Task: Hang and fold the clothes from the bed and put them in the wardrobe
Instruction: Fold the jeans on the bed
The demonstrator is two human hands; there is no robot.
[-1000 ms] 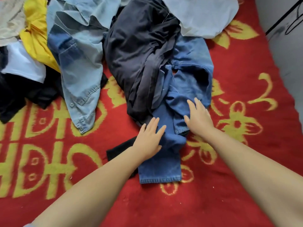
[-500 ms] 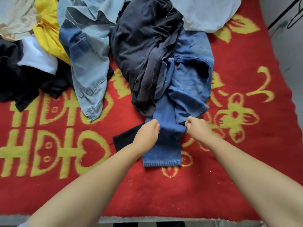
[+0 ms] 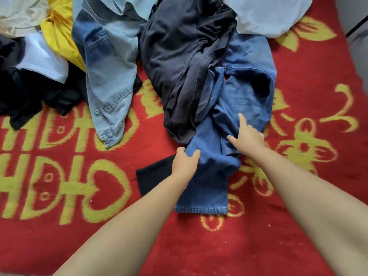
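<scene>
— Where are the jeans [image 3: 215,156]?

— On the bed [image 3: 59,236], on its red cover with yellow patterns, about the middle of the view. One leg runs toward the person, its hem flat on the cover. The upper part lies further away, partly under a dark garment [image 3: 183,62].

— And the hands?

— The left hand [image 3: 185,165] grips the left edge of the leg, thumb on top, fingers curled round a fold of denim. The right hand [image 3: 248,137] rests on the bunched denim just to the right; its forefinger is straight and points away, the other fingers are curled, and I cannot tell whether they pinch cloth.

— What else lies about?

— A pale denim shirt [image 3: 107,76] left of the dark garment, a sleeve with buttoned cuff trailing toward the person. Beside it a yellow garment [image 3: 59,36], then a white one [image 3: 43,58] lying on black clothes [image 3: 29,96] at the left edge. A pale blue garment [image 3: 268,14] at the top right overlaps the top of the jeans. A black piece [image 3: 155,180] shows from under the left forearm, touching the jeans leg.
</scene>
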